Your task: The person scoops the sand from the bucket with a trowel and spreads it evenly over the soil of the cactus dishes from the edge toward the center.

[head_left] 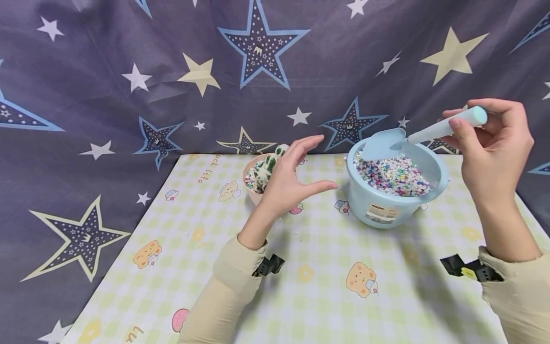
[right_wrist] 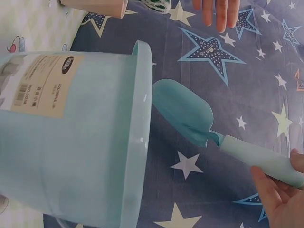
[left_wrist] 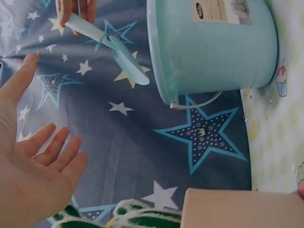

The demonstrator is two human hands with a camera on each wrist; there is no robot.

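Observation:
A light blue hand trowel (right_wrist: 185, 111) is held by its handle in my right hand (head_left: 496, 148), its blade tilted down over the rim of a light blue bucket (head_left: 382, 212). Small multicoloured pebbles (head_left: 397, 177) lie inside the bucket. My left hand (head_left: 285, 179) hovers with thumb and fingers spread, nothing in its grasp. Partly hidden behind it in the head view stands a peach pot (left_wrist: 242, 209) holding similar pebbles and a green-and-white plush-looking plant (head_left: 263, 172).
A green checked cloth with cartoon prints covers the table (head_left: 318, 306). Behind it hangs a dark curtain (head_left: 172, 28) patterned with stars. The bucket's thin handle (left_wrist: 202, 102) hangs down on its side. Some loose pebbles lie near the bucket.

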